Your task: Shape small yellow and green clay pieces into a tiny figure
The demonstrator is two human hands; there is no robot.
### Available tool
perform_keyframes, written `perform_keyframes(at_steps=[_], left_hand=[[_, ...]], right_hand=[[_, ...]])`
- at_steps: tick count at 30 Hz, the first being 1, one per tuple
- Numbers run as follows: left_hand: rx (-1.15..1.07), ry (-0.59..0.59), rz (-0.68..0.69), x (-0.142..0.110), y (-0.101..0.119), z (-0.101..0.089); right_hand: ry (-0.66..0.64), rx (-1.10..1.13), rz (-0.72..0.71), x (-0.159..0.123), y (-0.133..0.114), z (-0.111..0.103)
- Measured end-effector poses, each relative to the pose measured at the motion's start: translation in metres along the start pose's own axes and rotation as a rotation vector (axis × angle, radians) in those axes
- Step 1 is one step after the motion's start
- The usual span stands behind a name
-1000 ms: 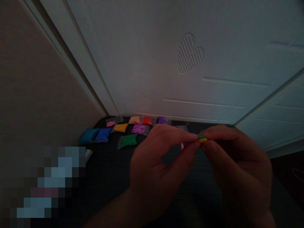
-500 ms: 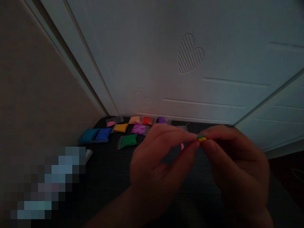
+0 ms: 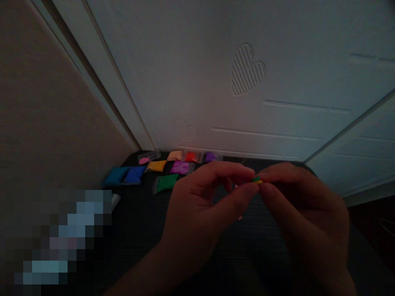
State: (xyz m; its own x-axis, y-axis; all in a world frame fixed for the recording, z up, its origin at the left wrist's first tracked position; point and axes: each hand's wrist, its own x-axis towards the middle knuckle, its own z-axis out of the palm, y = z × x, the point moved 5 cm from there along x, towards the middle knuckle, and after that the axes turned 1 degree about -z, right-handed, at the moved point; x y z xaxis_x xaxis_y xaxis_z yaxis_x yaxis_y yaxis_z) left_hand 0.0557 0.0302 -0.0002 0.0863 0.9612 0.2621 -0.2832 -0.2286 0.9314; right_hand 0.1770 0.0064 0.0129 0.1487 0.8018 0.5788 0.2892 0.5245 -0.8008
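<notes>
Where left hand (image 3: 197, 211) and right hand (image 3: 308, 211) pinch, green-yellow piece (image 3: 256, 179), partly hidden

You have the piece (image 3: 256, 180) between the fingertips of your left hand (image 3: 196, 211) and right hand (image 3: 310, 213), above the table (image 3: 138, 230). Beyond your left hand and off to its left, the packets (image 3: 156, 166) lie grouped on the table, with the panel (image 3: 203, 90) standing behind them. Farther left of that hand, past the packets, is the wall (image 3: 46, 115).

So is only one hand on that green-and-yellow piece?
No, the left hand and the right hand both pinch the green-and-yellow piece.
</notes>
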Motion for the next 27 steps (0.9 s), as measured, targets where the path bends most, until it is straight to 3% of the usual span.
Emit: perform_keyframes(at_steps=[6,9,13,19,23,27], left_hand=[[-0.071,-0.025,0.003,0.008,-0.002,-0.009],[-0.144,0.024,0.051,0.02,0.002,-0.028],[-0.22,0.129,0.092,0.037,0.01,-0.059],[-0.284,0.137,0.095,0.048,0.011,-0.079],[-0.349,0.114,0.059,0.051,0.007,-0.084],[-0.387,0.1,0.043,0.053,0.006,-0.089]], right_hand=[[0.008,-0.073,0.01,-0.001,0.001,0.0],[-0.011,-0.149,-0.008,0.003,0.006,-0.001],[-0.167,-0.267,-0.042,0.016,0.028,0.008],[-0.593,-0.538,0.025,0.007,0.103,0.064],[-0.699,-0.62,0.05,-0.02,0.146,0.1],[-0.708,-0.692,0.046,-0.036,0.161,0.113]])
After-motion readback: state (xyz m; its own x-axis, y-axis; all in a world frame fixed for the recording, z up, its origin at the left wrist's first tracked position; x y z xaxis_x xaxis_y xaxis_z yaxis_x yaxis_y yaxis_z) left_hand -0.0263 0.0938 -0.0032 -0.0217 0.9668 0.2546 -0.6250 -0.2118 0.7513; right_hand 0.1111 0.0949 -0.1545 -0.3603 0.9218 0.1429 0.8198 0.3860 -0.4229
